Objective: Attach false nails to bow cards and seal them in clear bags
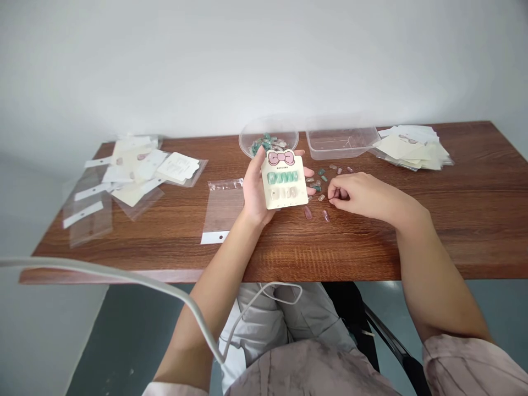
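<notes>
My left hand (256, 187) holds up a cream card (285, 187) with a pink bow printed on top. On the card sits a row of green press-on nails (282, 177) above a row of pale ones, where a gap shows. To its right, my right hand (350, 193) rests above the table with its fingers curled together; whatever they hold, if anything, is hidden. Loose press-on nails (325, 215) in green, pink and clear lie on the wood between the two hands. A clear bag (223, 212) with a white header lies left of the card.
At the back stand a round clear tub (243, 142) with green and pale nails and a rectangular clear box (342, 149). Bagged cards (416, 146) are piled at right, more cards and bags (140, 165) at left. A white cable (103, 268) crosses the table's front left.
</notes>
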Available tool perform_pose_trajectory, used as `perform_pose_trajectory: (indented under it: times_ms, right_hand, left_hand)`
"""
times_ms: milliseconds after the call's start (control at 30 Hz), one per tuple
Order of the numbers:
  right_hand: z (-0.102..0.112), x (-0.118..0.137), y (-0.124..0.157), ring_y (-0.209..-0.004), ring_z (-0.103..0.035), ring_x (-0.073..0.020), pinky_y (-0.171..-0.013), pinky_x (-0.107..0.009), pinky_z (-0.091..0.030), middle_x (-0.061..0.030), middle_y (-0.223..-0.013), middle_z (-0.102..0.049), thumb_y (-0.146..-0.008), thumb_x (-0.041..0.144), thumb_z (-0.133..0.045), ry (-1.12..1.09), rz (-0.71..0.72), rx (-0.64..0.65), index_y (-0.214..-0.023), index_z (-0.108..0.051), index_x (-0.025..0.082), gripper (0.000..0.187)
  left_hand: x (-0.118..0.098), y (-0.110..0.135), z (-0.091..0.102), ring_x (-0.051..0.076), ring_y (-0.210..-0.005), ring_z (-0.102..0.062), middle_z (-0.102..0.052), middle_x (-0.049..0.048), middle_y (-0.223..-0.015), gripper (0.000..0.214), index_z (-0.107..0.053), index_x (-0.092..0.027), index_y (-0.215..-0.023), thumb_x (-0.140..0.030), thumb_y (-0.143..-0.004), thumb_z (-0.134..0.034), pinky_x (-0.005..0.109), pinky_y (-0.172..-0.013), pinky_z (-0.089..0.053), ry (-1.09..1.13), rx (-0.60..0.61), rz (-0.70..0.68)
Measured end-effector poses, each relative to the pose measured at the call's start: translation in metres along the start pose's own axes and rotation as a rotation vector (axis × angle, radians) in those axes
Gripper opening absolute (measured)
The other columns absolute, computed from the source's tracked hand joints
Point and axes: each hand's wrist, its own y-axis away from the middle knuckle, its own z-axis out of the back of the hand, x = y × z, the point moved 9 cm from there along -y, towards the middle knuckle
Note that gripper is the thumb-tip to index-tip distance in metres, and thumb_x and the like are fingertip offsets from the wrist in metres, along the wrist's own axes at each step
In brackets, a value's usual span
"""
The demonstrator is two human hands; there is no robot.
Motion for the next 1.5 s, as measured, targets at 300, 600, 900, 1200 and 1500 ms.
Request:
perform_pose_trajectory:
  times_ms: [300,600,900,1200,1500]
  right_hand:
    - [-0.006,0.004,-0.005,-0.080,-0.064,-0.0209,-0.072,-0.034,-0.044,-0.0023,-0.089,-0.071,-0.093,0.023,-0.059,0.046,0.078,-0.023,-0.103,-0.070,0.023,0.015]
    - [-0.008,0.008,-0.007,-0.080,-0.065,-0.0205,-0.070,-0.034,-0.045,-0.0037,-0.093,-0.072,-0.092,0.018,-0.056,0.024,0.084,-0.048,-0.092,-0.068,0.022,0.012]
    - [-0.007,0.014,-0.007,-0.080,-0.064,-0.0206,-0.072,-0.035,-0.044,-0.0038,-0.096,-0.072,-0.091,0.013,-0.053,0.076,0.169,-0.098,-0.090,-0.064,0.022,0.014]
    - [-0.007,0.011,-0.002,-0.079,-0.062,-0.0183,-0.073,-0.033,-0.043,-0.0010,-0.092,-0.070,-0.087,0.012,-0.058,0.015,0.142,-0.011,-0.084,-0.066,0.023,0.014]
    - [-0.005,0.018,-0.003,-0.075,-0.061,-0.0195,-0.070,-0.034,-0.042,-0.0021,-0.088,-0.070,-0.089,0.015,-0.058,0.090,0.092,-0.046,-0.082,-0.059,0.022,0.010]
  left_hand:
    - [0.000,0.000,0.000,0.039,-0.090,-0.078,-0.077,0.0187,-0.106,0.081,-0.062,-0.014,-0.141,-0.073,-0.093,-0.032,0.052,-0.075,-0.063,0.007,-0.003,0.007]
    - [0.001,-0.002,0.001,0.038,-0.093,-0.078,-0.078,0.0168,-0.104,0.082,-0.064,-0.014,-0.136,-0.076,-0.093,-0.033,0.049,-0.076,-0.065,0.030,0.020,-0.011]
    - [0.000,0.000,0.000,0.040,-0.099,-0.077,-0.078,0.0178,-0.105,0.081,-0.064,-0.014,-0.136,-0.075,-0.094,-0.031,0.051,-0.078,-0.064,0.002,-0.009,-0.009]
    - [-0.001,0.001,-0.001,0.036,-0.087,-0.078,-0.079,0.0157,-0.102,0.080,-0.064,-0.014,-0.137,-0.073,-0.094,-0.032,0.046,-0.073,-0.064,-0.001,-0.032,0.022]
    - [0.002,-0.001,0.003,0.039,-0.093,-0.078,-0.077,0.0193,-0.110,0.080,-0.064,-0.012,-0.137,-0.072,-0.095,-0.033,0.052,-0.077,-0.064,0.003,-0.005,-0.012]
